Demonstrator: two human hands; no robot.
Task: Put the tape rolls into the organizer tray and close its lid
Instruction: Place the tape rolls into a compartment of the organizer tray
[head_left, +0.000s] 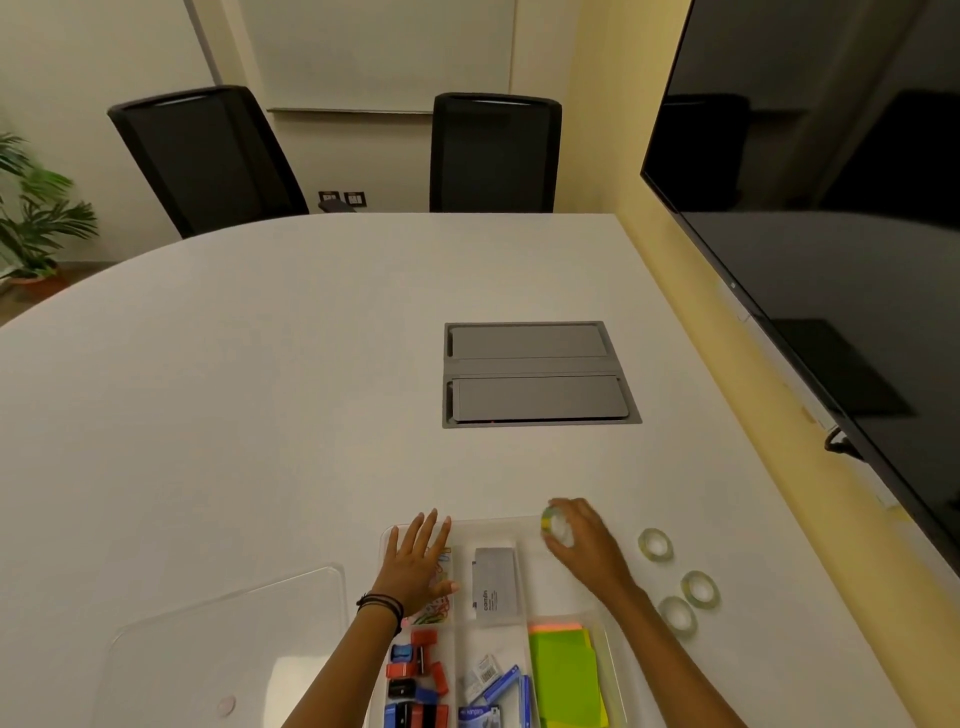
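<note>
A clear lid (228, 644) lies off to the left on the white worktop (260, 389), waiting. In the tray (387, 535), the left hand (418, 564) presses flat, fingers spread and empty, over the paper-clip bay. The right hand (582, 540) is pinched on one tape roll (550, 522) above the empty far-right bay; best lowered flat and clear of the rim before letting go. Three more rolls (655, 544) lie just right of the tray, near that hand.
</note>
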